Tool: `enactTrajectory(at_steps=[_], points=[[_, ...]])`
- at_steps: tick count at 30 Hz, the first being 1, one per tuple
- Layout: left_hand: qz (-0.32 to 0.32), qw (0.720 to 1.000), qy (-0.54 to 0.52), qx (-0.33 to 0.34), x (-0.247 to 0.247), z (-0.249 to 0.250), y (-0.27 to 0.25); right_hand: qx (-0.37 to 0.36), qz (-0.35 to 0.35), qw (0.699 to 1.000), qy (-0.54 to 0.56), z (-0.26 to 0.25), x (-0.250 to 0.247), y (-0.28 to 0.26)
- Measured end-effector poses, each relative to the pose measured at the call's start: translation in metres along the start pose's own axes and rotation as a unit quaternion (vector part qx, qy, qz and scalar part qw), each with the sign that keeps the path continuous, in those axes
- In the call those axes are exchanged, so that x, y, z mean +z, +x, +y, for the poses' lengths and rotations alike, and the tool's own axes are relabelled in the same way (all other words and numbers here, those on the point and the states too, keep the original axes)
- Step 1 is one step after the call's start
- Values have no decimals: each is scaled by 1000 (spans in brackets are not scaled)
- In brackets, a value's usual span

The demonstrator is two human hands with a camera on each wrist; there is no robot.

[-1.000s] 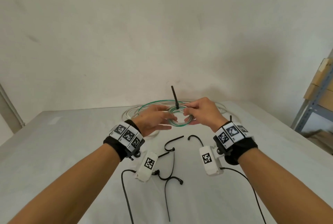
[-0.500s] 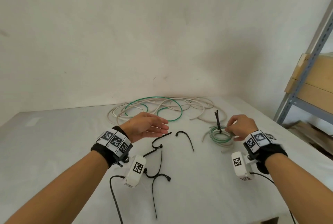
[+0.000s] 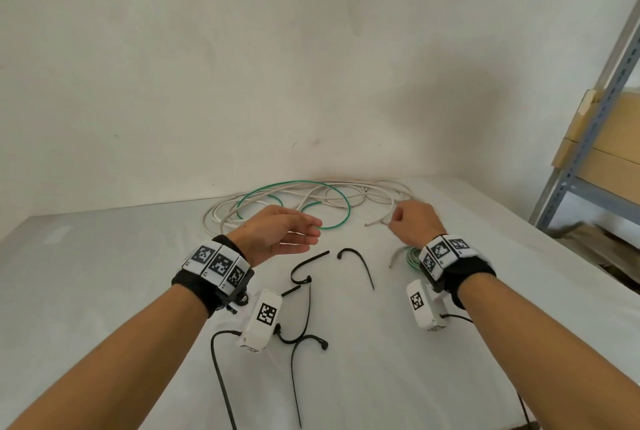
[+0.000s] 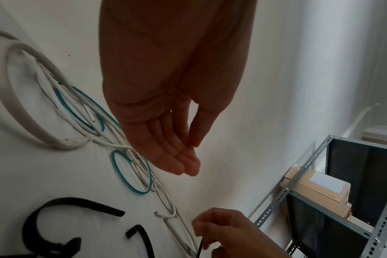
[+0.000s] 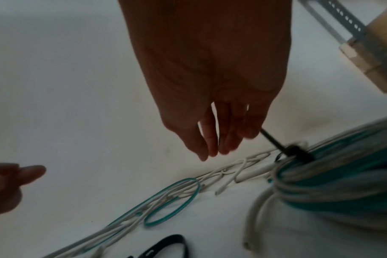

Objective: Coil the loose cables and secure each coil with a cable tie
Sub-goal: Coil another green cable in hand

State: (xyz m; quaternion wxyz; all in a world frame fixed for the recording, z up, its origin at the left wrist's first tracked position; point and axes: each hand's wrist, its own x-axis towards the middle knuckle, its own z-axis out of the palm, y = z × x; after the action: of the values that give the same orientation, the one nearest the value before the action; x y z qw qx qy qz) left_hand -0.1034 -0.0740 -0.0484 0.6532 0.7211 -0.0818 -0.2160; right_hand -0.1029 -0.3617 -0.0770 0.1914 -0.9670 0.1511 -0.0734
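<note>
One tied coil [image 5: 325,185] of green and white cable lies at the right of the worktop [image 3: 104,291], partly hidden under the right wrist in the head view. A black cable tie [image 5: 296,151] cinches it, its tail sticking up. It seems parked there as finished work, out of the way of the rest.

Behind it the loose cables [image 3: 311,201], white and green, sprawl in wide loops by the wall, not yet coiled. The right hand [image 3: 414,225] hangs above the coil, near a free white cable end [image 3: 375,221], its grip slack and holding nothing that shows. This probably begins the reach for the next cable. The left hand [image 3: 280,235] hovers over the green loop, palm inward, its grip wide and empty, likely ready to gather turns.

Several spare ties [image 3: 356,263] lie close in front, within easy reach for the coils to come.
</note>
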Motion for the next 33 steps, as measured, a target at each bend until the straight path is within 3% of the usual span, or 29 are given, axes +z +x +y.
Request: enactTrajectory(at_steps=[5,7,10,15,21,23,25,27,29,31,33], points=[[35,999,10,5,-12,2,12,-22,-135,990,32,-32,28,28],[52,998,20,6,-17,2,18,-37,-155,986,47,-42,41,40],[67,997,30,3,-25,1,28,-98,-176,979,-18,-60,59,58],[81,993,81,10,-39,-1,42,-153,-175,967,-106,-83,73,69],[132,987,89,6,-38,1,55,-220,-113,966,73,-108,38,39],[131,990,42,-15,-35,6,60,-258,-104,954,112,-118,27,18],[124,989,-82,-9,-31,16,59,-287,-99,944,127,-126,20,0],[132,962,-239,7,-35,27,57,-291,-94,944,127,-131,16,-11],[120,928,-353,18,-42,38,49,-262,-94,951,137,-130,18,-15],[87,915,-392,31,-46,50,35,-203,-115,943,239,-128,20,-18],[57,926,-370,41,-45,57,18,-133,-124,892,415,-130,20,-21]])
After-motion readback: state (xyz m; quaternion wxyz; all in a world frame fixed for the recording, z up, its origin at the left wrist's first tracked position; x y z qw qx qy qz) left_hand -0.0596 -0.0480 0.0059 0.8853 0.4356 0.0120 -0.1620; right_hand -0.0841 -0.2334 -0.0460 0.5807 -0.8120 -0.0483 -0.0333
